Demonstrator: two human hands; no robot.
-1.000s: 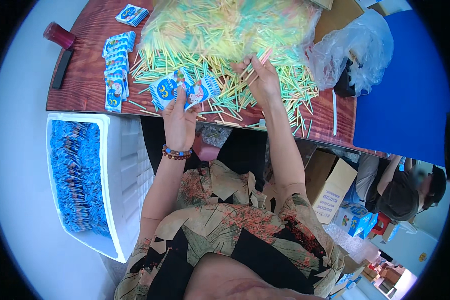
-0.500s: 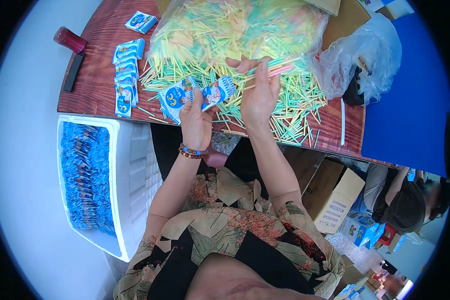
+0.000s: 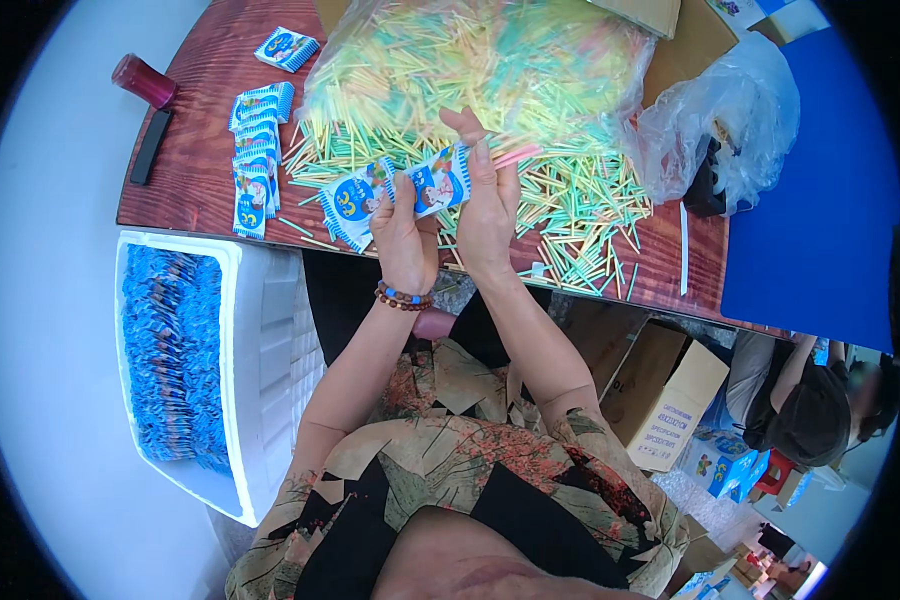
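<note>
My left hand (image 3: pixel 406 245) is closed on blue-and-white packets. One packet (image 3: pixel 436 183) stretches toward my right hand, and another packet (image 3: pixel 354 203) hangs to the left of my thumb. Closed fingers of my right hand (image 3: pixel 488 222) hold a few thin sticks (image 3: pixel 515 155), their pink ends poking out to the right. That hand's thumb meets the right end of the packet, hiding whether the sticks are inside it. Behind and below both hands lies a loose pile of green and yellow sticks (image 3: pixel 580 235), spilling from a large clear bag of sticks (image 3: pixel 470 60).
Left on the table are overlapping packets (image 3: pixel 255 150), a single packet (image 3: pixel 286 48), a dark red cup (image 3: pixel 143 82) and a black bar (image 3: pixel 150 147). A white foam box (image 3: pixel 270 330) of packets stands below. Rightward are a crumpled bag (image 3: pixel 760 110), a carton (image 3: pixel 675 410) and a person (image 3: pixel 815 415).
My right hand has moved left and down with the sticks, up to the packet's end. My left hand has shifted slightly right, and the packet is turned more toward the right hand.
</note>
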